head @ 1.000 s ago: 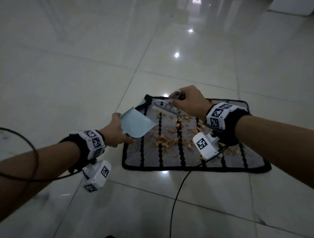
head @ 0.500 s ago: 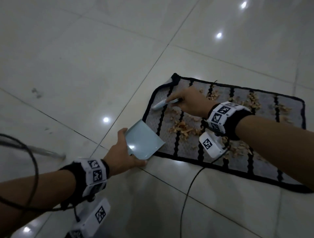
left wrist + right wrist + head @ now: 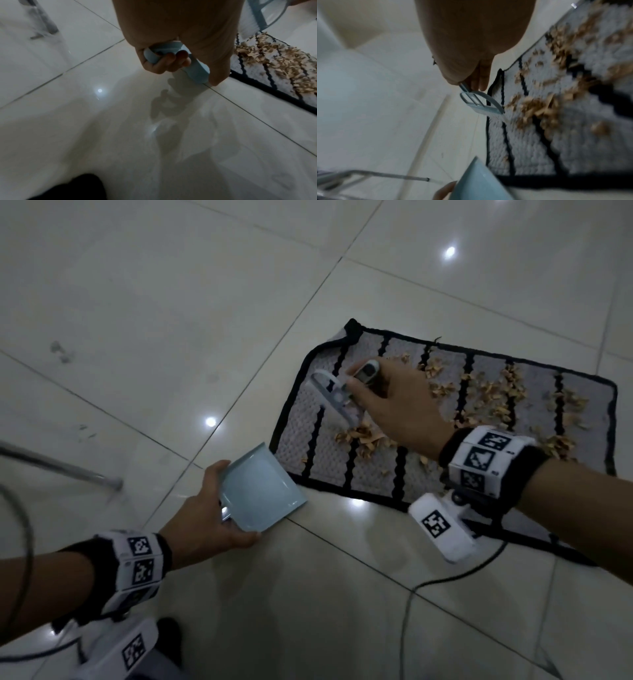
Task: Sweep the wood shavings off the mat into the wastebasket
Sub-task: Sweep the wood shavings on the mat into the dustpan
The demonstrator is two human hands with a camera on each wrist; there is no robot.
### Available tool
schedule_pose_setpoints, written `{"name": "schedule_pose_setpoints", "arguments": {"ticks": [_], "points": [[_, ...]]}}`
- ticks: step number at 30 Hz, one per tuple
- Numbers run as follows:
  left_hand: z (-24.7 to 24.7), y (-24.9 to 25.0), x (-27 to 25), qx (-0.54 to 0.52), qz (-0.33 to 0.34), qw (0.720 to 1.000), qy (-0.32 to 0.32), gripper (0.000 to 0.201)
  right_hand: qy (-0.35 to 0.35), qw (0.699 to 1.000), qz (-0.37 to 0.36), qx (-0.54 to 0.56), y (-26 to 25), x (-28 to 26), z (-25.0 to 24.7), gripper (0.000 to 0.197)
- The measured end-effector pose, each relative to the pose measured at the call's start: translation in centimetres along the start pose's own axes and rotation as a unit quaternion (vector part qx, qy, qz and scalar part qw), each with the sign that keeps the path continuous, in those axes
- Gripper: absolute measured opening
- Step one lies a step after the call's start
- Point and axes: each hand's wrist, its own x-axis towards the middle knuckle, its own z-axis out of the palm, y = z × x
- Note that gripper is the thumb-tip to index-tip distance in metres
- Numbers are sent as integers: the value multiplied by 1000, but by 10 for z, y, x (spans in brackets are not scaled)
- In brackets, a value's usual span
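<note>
**Light shavings, brush at the mat's left end**

Our right hand (image 3: pixel 394 402) gripped the brush (image 3: pixel 330 395) by its handle; our left hand (image 3: pixel 205 515) held the dustpan (image 3: pixel 260 498) by the mat's (image 3: pixel 376 474) near-left corner. The shavings (image 3: pixel 363 438) lay scattered over the mat, likely light, brittle and clinging to its pile. No wastebasket showed.

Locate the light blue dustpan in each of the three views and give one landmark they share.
Head: dustpan lower centre-left, held by the left hand beside the mat's corner.
Left wrist: only its handle shows, upper centre, gripped in the fingers.
Right wrist: its edge at bottom centre.
Shared landmark: the striped mat with wood shavings.
</note>
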Motion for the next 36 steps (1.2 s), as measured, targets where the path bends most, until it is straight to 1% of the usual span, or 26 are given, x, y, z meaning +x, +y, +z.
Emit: {"name": "schedule_pose_setpoints", "arguments": {"ticks": [1, 3, 5, 7, 10, 13, 16, 18, 20, 23, 25, 28, 31, 33, 36], "points": [[1, 1, 0, 5, -4, 1000, -6, 122, 4, 999, 32, 28, -5, 0, 8, 20], [3, 4, 3, 18, -8, 1000, -12, 122, -12, 994, 83, 74, -10, -3, 22, 22], [5, 7, 7, 29, -10, 999, -27, 123, -43, 988, 118, 87, -11, -8, 34, 22], [6, 7, 8, 38, -14, 998, -41, 124, -72, 986, 134, 74, -9, -12, 41, 24], [8, 8, 6, 47, -19, 998, -37, 125, -96, 987, 122, 41, -3, -16, 41, 32], [11, 10, 4, 53, -22, 997, -42, 124, -98, 989, 114, 11, 2, -18, 30, 28], [12, 13, 4, 48, -28, 997, -46, 122, -71, 992, 102, -26, 8, -16, 16, 26], [12, 15, 4, 46, -30, 997, -45, 120, -35, 994, 99, -12, 9, -15, 8, 21], [13, 17, 4, 47, -31, 997, -47, 120, -26, 996, 89, 13, 3, -17, 6, 17], [16, 18, 4, 61, -31, 996, -50, 122, -73, 995, 67, 28, -6, -24, 17, 18], [16, 20, 4, 63, -33, 996, -50, 122, -99, 993, 64, 10, -6, -27, 25, 22], [16, 20, 5, 57, -34, 997, -49, 121, -94, 992, 83, -15, 3, -24, 19, 27], [17, 18, 6, 51, -36, 997, -46, 121, -68, 990, 122, -38, 19, -17, -6, 31], [18, 18, 6, 45, -37, 997, -45, 120, -48, 989, 135, -43, 25, -14, -24, 30], [20, 21, 5, 37, -36, 998, -39, 119, -24, 990, 136, -13, 23, -15, -35, 24]]}}
